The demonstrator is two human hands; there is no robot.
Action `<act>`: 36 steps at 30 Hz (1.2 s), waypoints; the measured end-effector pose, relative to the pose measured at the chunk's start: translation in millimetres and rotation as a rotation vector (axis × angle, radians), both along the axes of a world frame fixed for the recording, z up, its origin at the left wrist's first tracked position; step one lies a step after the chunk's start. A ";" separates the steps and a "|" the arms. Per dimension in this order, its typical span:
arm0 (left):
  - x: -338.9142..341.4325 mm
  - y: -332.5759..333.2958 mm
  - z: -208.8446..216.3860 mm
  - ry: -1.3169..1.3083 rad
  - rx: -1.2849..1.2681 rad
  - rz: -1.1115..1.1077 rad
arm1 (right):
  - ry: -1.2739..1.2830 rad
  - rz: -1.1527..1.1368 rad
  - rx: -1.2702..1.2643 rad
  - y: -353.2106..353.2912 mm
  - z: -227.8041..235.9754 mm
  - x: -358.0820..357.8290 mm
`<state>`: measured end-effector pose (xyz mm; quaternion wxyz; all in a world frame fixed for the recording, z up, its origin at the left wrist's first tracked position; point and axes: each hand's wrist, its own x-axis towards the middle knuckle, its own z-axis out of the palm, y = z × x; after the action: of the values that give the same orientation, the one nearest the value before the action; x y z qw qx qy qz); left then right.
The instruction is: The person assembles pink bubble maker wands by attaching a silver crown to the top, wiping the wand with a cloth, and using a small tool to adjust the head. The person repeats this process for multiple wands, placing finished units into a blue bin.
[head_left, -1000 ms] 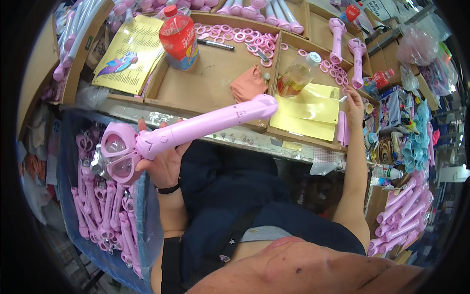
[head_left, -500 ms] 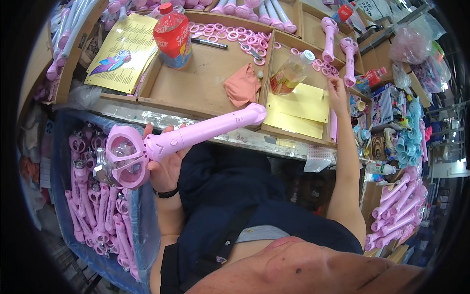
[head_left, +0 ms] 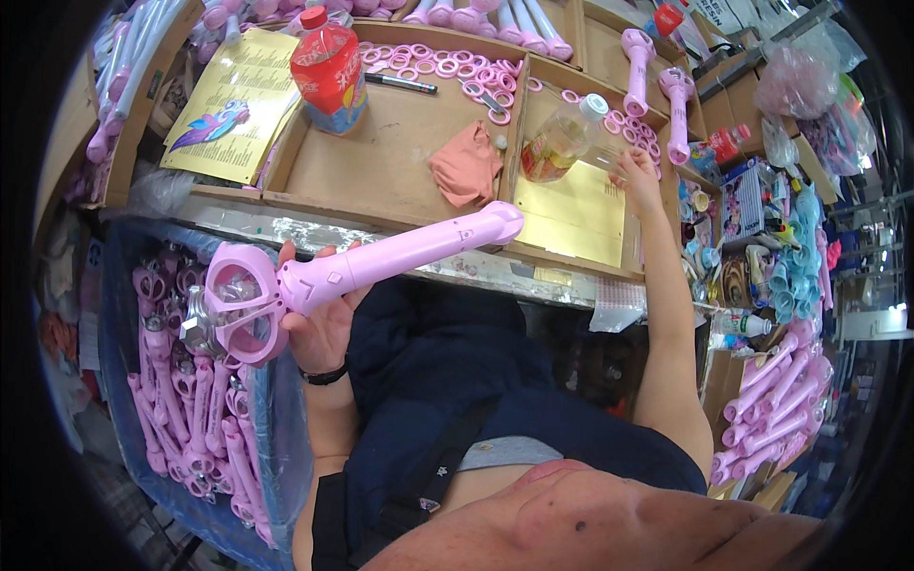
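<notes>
My left hand (head_left: 324,328) is wrapped round the handle of a pink toy wand (head_left: 381,271), held level above the front edge of the bench. The wand's ring-shaped head, with a clear, shiny piece inside, points left; its rounded end points right. My right hand (head_left: 636,176) reaches out over the right-hand tray, its fingertips pinched together. Something thin and see-through shows beside those fingers, too faint to name. Just left of them stands a clear bottle (head_left: 562,143) with a white cap. Below it lies a yellow printed sheet (head_left: 571,224).
Several pink wands fill a blue-lined bin (head_left: 286,457) at my left. On the bench are a red-capped bottle (head_left: 328,76), pink rings (head_left: 447,67), a marker pen (head_left: 400,84), an orange cloth (head_left: 466,167) and yellow cards (head_left: 228,105). More pink handles (head_left: 776,409) are stacked at right.
My right hand has shifted slightly left, closer to the clear bottle. The upper yellow sheet no longer lies across the lower one. My left hand and the wand have stayed nearly still.
</notes>
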<state>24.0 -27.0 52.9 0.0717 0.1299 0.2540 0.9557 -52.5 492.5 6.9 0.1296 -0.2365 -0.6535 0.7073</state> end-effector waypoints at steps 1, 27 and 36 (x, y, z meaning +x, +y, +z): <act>0.1 -0.1 0.3 0.002 0.013 0.006 | 0.119 -0.005 0.143 -2.9 8.0 1.8; 10.6 17.9 13.8 0.055 0.047 0.091 | 0.333 0.349 0.099 -306.3 116.5 80.1; 10.2 13.5 11.6 0.066 0.060 0.074 | 0.311 0.368 0.127 -308.8 116.1 78.8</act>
<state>34.2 -13.5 64.5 0.0242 0.1538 0.2321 0.9601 26.2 183.7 123.0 0.1124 0.0067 -0.7007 0.7045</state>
